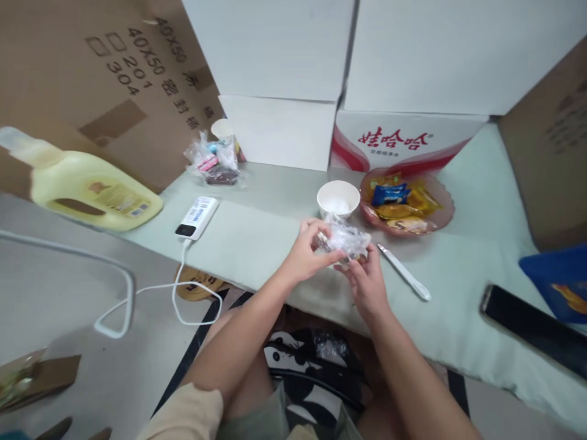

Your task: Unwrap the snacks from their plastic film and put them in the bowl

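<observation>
Between my two hands is a crinkled clear plastic bag (345, 237), close to the table's front edge. My left hand (312, 250) pinches its left side with thumb and fingers. From the right, my right hand (365, 278) grips the lower right of the bag. Something small and yellowish shows near the right fingertips, too blurred to name. Just behind the bag stands a white paper cup (338, 197) with something whitish inside. A glass bowl (443, 223) of wrapped snacks (398, 201) is to its right. A white-handled craft knife (403, 272) lies right of my right hand.
A power bank (197, 218) with a white cable (183, 269) and a yellowish jug (96, 189) lie at left. Wrapped items (217, 165) sit by another cup (222, 128). White boxes (279, 131) line the back; a black phone (532, 327) lies at right.
</observation>
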{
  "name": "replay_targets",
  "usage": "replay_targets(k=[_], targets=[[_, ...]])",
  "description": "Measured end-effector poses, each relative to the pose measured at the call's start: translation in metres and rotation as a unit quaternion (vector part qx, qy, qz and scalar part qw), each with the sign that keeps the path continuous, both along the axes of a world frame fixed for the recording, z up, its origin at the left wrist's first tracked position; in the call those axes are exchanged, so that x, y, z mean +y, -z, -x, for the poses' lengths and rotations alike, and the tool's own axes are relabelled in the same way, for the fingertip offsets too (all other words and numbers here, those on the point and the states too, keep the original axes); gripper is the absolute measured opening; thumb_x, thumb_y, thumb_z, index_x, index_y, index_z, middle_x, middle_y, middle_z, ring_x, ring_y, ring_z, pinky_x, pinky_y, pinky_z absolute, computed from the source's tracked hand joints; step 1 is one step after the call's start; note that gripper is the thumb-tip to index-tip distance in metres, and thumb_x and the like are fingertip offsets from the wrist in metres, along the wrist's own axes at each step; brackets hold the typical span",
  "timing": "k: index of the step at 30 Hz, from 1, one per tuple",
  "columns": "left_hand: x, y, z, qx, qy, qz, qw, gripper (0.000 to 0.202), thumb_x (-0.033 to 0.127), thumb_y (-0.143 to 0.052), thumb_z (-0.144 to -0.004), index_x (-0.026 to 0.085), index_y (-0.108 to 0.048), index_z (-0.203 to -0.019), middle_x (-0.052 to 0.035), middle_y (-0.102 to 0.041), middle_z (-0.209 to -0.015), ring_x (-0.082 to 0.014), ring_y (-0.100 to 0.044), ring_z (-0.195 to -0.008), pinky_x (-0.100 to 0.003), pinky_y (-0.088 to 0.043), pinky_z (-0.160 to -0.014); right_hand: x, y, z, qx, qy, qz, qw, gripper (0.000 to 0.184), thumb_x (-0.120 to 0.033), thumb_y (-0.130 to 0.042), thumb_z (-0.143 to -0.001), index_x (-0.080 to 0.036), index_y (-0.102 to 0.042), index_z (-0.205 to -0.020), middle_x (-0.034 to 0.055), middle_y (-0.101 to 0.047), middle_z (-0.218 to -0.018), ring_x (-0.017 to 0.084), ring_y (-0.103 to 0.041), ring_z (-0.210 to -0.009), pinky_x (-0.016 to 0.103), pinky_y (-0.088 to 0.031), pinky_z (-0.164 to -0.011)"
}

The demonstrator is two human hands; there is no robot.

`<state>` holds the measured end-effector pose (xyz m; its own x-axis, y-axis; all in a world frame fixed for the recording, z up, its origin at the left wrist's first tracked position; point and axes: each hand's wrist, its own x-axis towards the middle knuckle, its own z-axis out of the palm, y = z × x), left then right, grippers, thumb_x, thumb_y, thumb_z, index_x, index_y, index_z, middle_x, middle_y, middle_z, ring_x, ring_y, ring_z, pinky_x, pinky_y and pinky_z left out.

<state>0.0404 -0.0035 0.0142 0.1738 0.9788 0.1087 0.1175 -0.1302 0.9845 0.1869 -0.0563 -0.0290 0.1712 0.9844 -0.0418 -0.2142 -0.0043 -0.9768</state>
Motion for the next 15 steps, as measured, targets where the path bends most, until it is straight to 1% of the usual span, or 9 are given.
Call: replay_targets(k=[2,3,5,6,8,10,12,14,15], targets=[[-0.013,0.010,-0.006,-0.019,0.054,0.013,0.998,0.047,0.036,-0.084,-0.066,0.023,-0.056,-0.102,-0.0044,-0.056,-0.110,-0.0186,-0.057,-0.096,-0.029,-0.046,-0.082,-0.001,0.001,-0.004,-0.040,0.031,0.006,0.999,0.044,-0.043,-0.069,-0.080,-0.025,-0.053,-0.117,0.0058,-0.066,-0.114,0.020,-0.064,-0.100,0.035,-0.054,-0.087],[-0.014,0.014,-0.006,-0.041,0.075,0.031,0.996,0.053,0.035,-0.083,-0.068,0.024,-0.054,-0.111,-0.0050,-0.056,-0.113,-0.0192,-0.058,-0.098,-0.030,-0.047,-0.084,-0.001,0.002,-0.006,-0.061,0.043,0.013,0.997,0.041,-0.041,-0.069,-0.081,-0.023,-0.054,-0.115,0.0052,-0.067,-0.111,0.020,-0.063,-0.098,0.035,-0.053,-0.087],[-0.011,0.018,-0.004,-0.084,0.104,0.094,0.987,0.073,0.035,-0.084,-0.068,0.027,-0.044,-0.129,-0.0055,-0.059,-0.116,-0.0195,-0.061,-0.098,-0.031,-0.049,-0.084,-0.001,0.001,-0.009,-0.086,0.042,0.020,0.995,0.039,-0.040,-0.067,-0.081,-0.022,-0.056,-0.114,0.0047,-0.068,-0.107,0.020,-0.063,-0.095,0.035,-0.054,-0.086],[-0.008,0.019,-0.003,-0.093,0.117,0.124,0.981,0.079,0.034,-0.084,-0.067,0.028,-0.041,-0.133,-0.0054,-0.060,-0.114,-0.0192,-0.062,-0.096,-0.030,-0.049,-0.083,0.000,0.001,-0.010,-0.093,0.031,0.018,0.995,0.039,-0.040,-0.067,-0.081,-0.022,-0.057,-0.114,0.0050,-0.068,-0.107,0.021,-0.064,-0.095,0.036,-0.054,-0.086],[-0.004,0.020,-0.001,-0.090,0.128,0.165,0.974,0.079,0.033,-0.085,-0.067,0.027,-0.043,-0.134,-0.0042,-0.063,-0.106,-0.0178,-0.063,-0.089,-0.028,-0.050,-0.078,0.003,-0.001,-0.012,-0.111,0.011,0.011,0.994,0.043,-0.039,-0.069,-0.078,-0.022,-0.058,-0.116,0.0062,-0.068,-0.111,0.023,-0.064,-0.099,0.037,-0.054,-0.089],[0.000,0.022,-0.001,-0.096,0.103,0.180,0.973,0.068,0.033,-0.085,-0.067,0.024,-0.052,-0.127,-0.0022,-0.065,-0.096,-0.0158,-0.062,-0.081,-0.026,-0.049,-0.072,0.009,-0.002,-0.014,-0.121,0.023,0.013,0.992,0.054,-0.042,-0.070,-0.075,-0.022,-0.056,-0.122,0.0082,-0.066,-0.115,0.024,-0.065,-0.100,0.038,-0.055,-0.087],[0.003,0.024,0.001,-0.140,0.057,0.201,0.968,0.062,0.033,-0.085,-0.066,0.024,-0.056,-0.120,-0.0011,-0.065,-0.092,-0.0146,-0.062,-0.077,-0.025,-0.049,-0.069,0.013,-0.002,-0.020,-0.137,0.048,0.018,0.989,0.057,-0.048,-0.067,-0.076,-0.021,-0.054,-0.125,0.0104,-0.065,-0.116,0.024,-0.067,-0.096,0.039,-0.057,-0.080],[0.008,0.026,0.004,-0.210,0.015,0.232,0.950,0.064,0.031,-0.087,-0.062,0.025,-0.056,-0.119,-0.0006,-0.066,-0.092,-0.0148,-0.063,-0.076,-0.026,-0.051,-0.068,0.015,-0.001,-0.033,-0.211,0.076,0.004,0.975,0.048,-0.050,-0.060,-0.081,-0.021,-0.057,-0.119,0.0115,-0.066,-0.111,0.025,-0.067,-0.095,0.041,-0.057,-0.081],[0.010,0.026,0.007,-0.242,0.001,0.248,0.938,0.067,0.028,-0.087,-0.060,0.026,-0.055,-0.119,-0.0003,-0.066,-0.093,-0.0150,-0.063,-0.076,-0.028,-0.053,-0.068,0.014,0.001,-0.042,-0.280,0.092,-0.009,0.956,0.041,-0.048,-0.057,-0.083,-0.020,-0.060,-0.113,0.0118,-0.068,-0.108,0.026,-0.067,-0.096,0.043,-0.056,-0.085]])
